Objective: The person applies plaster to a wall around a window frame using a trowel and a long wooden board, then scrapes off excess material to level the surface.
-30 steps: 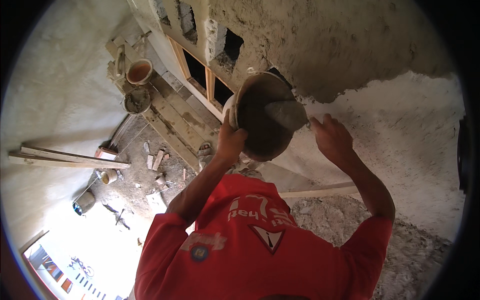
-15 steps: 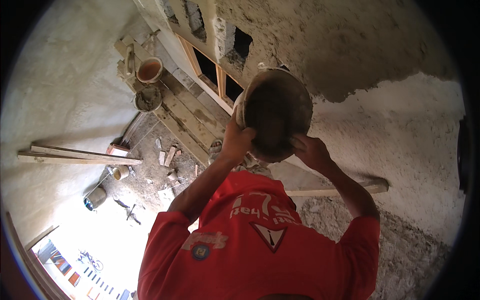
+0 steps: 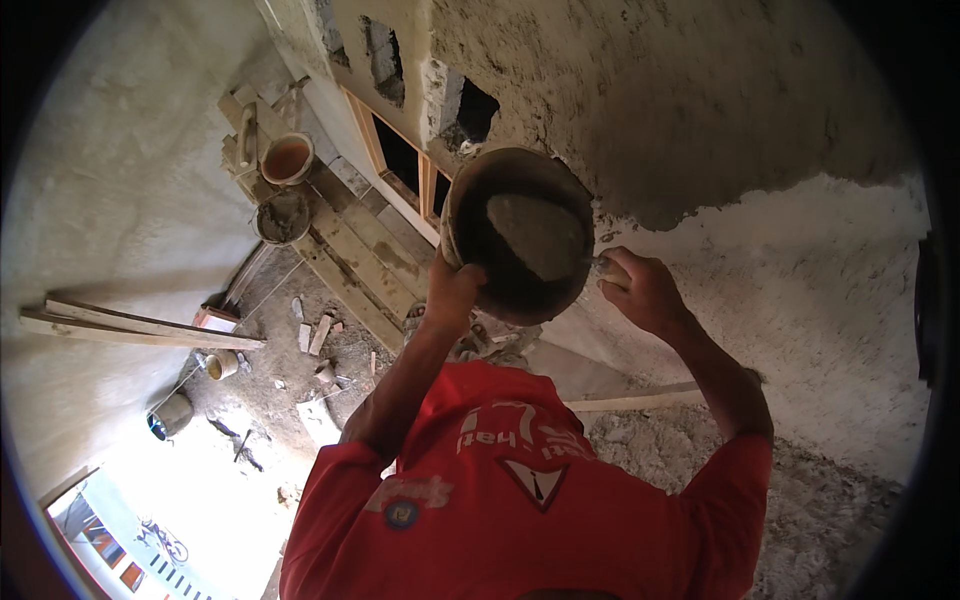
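A round bucket (image 3: 515, 296), dark inside, is held up at chest height, its mouth toward me. My left hand (image 3: 455, 290) grips its left rim, thumb over the edge. My right hand (image 3: 638, 292) is closed on the handle of a trowel (image 3: 535, 238), whose broad mortar-coated blade lies within the bucket's mouth. Just beyond them is a wall (image 3: 700, 110) with darker wet plaster above a pale, rough band and ragged holes near a wooden window frame (image 3: 430, 185).
A plank platform (image 3: 365, 270) runs away at upper left, carrying an orange-lined bucket (image 3: 288, 158) and a mortar-filled bucket (image 3: 282, 218). Long boards (image 3: 140, 328) cross the left wall above rubble (image 3: 320, 335), a small pail (image 3: 222, 365) and a bright opening.
The bucket has moved slightly left since half a second ago, and the trowel blade now shows clearly inside it. My right hand has shifted a little rightward and up.
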The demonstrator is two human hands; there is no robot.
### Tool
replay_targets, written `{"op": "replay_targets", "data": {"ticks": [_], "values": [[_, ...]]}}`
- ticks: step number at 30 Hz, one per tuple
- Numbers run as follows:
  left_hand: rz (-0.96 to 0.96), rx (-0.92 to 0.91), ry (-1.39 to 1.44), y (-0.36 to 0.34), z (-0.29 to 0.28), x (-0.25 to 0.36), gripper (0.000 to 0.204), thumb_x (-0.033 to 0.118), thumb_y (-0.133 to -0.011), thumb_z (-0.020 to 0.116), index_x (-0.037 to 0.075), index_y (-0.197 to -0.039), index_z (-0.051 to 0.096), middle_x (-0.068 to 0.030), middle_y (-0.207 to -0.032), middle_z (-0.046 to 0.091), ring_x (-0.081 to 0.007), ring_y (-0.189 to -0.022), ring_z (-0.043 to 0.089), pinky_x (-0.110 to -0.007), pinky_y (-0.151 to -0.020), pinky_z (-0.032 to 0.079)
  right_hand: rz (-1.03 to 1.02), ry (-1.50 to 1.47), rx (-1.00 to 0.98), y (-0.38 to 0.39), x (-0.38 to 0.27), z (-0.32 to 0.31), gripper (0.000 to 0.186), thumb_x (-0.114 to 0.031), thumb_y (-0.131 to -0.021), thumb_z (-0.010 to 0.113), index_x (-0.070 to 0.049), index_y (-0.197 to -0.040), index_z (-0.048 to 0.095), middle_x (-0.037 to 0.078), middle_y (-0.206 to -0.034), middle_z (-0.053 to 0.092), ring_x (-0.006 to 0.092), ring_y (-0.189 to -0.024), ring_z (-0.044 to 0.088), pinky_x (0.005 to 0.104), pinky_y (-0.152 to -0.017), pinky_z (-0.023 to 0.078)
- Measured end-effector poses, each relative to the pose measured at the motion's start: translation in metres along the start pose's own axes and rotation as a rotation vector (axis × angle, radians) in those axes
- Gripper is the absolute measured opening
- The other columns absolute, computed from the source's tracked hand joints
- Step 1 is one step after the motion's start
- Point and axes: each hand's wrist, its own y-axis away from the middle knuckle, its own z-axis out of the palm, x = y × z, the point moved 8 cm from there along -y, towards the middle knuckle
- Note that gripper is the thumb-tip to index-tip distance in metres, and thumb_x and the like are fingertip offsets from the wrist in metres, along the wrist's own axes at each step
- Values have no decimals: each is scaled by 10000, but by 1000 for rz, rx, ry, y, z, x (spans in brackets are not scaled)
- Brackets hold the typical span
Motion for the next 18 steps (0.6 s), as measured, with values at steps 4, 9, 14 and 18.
{"op": "replay_targets", "data": {"ticks": [4, 9, 14, 18], "values": [[33, 40, 103, -9, -16, -6, 552, -71, -733, 524, -19, -1282, 504, -99, -1064, 623, -194, -906, 615, -305, -768, 526, -69, -79, -24, -14, -57, -49, 432, -124, -734, 775, -4, -1106, 589, 153, -956, 668, 277, -845, 677, 367, -758, 517], [1, 114, 77, -8, -31, -1, 534, -63, -727, 534, -24, -1260, 516, -95, -1025, 630, -194, -857, 619, -304, -707, 531, -124, -241, -207, -29, -83, -79, 472, -146, -753, 783, 2, -1156, 586, 97, -928, 659, 185, -814, 646, 329, -749, 516], [61, 68, 44, -19, -38, -3, 564, -59, -711, 516, -25, -1273, 509, -99, -1036, 629, -190, -855, 611, -292, -674, 516, 361, -412, -171, -58, 22, -75, 393, -239, -870, 713, -34, -1188, 608, 43, -959, 667, 159, -814, 629, 313, -737, 519], [32, 128, 48, -16, -36, -6, 601, -57, -695, 510, -25, -1295, 498, -95, -1042, 628, -190, -863, 606, -296, -695, 512, 352, 160, 464, -30, 50, -221, 443, -408, -924, 636, -81, -1221, 616, 88, -1035, 684, 168, -904, 638, 329, -828, 509]]}}
